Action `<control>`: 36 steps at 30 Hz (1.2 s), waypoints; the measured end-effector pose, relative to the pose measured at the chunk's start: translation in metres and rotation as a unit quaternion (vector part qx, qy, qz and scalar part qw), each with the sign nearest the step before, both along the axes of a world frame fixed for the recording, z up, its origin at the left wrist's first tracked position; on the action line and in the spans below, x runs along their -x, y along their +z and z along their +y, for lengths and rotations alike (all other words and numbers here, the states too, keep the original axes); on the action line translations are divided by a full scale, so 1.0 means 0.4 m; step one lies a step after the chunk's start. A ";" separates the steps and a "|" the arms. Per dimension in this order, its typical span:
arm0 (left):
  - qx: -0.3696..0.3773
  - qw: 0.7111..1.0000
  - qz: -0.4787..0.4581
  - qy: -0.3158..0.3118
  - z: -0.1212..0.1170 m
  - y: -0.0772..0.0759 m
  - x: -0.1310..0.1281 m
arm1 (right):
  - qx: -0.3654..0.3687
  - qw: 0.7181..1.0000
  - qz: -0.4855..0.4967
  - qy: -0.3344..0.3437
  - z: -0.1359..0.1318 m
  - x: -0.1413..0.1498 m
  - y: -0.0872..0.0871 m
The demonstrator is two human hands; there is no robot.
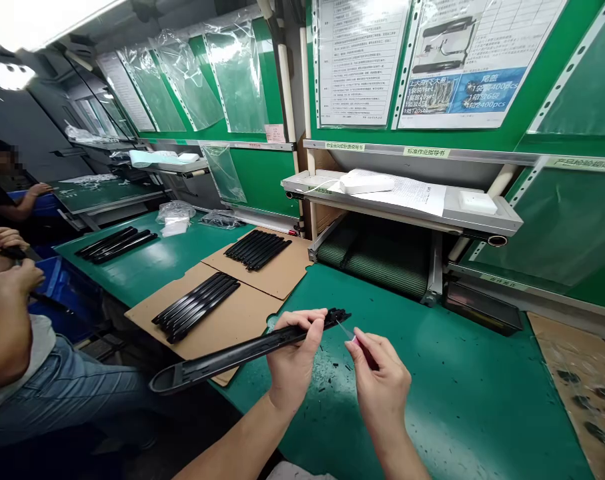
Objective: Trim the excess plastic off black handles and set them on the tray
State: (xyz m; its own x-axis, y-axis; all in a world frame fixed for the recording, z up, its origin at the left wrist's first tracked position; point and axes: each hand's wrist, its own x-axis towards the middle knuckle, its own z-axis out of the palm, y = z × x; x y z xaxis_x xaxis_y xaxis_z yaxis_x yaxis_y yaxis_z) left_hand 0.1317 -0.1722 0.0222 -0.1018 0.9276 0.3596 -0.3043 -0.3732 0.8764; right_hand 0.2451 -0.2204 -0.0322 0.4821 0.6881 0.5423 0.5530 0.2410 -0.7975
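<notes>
long black plastic moulding [217, 355] clenched in left hand [293, 353]

right hand [379, 381] pinches a slim pink-handled knife [365, 350], its thin blade just beside the moulding's far end. small black plastic scraps [332, 381] lie below on the green counter [447, 393]; a brown cardboard sheet [202, 313] carrying black mouldings [196, 309] sits at the counter's left edge.

Instr. sheet [482, 63], top right: blue panel [482, 90] reads 尾盖, then approx. "1袋装400pcs", though glare makes the digits iffy. Label [426, 152] on metal rail [482, 155] below: 标准作业指导书. Next sheet [359, 63] left: print too small to read.
</notes>
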 end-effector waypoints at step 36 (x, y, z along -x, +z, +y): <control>0.319 0.904 -0.091 -0.269 0.052 -0.002 0.007 | 0.126 0.980 -0.031 0.153 -0.021 -0.010 0.024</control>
State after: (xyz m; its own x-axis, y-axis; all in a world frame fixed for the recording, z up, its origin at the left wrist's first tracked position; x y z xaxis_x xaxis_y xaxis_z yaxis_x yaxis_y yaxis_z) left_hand 0.1289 -0.1516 0.0215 0.4215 0.8734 -0.2438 -0.4521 0.4354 0.7785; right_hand 0.2490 -0.2286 -0.0225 0.2044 0.9110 0.3582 0.5350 0.2025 -0.8202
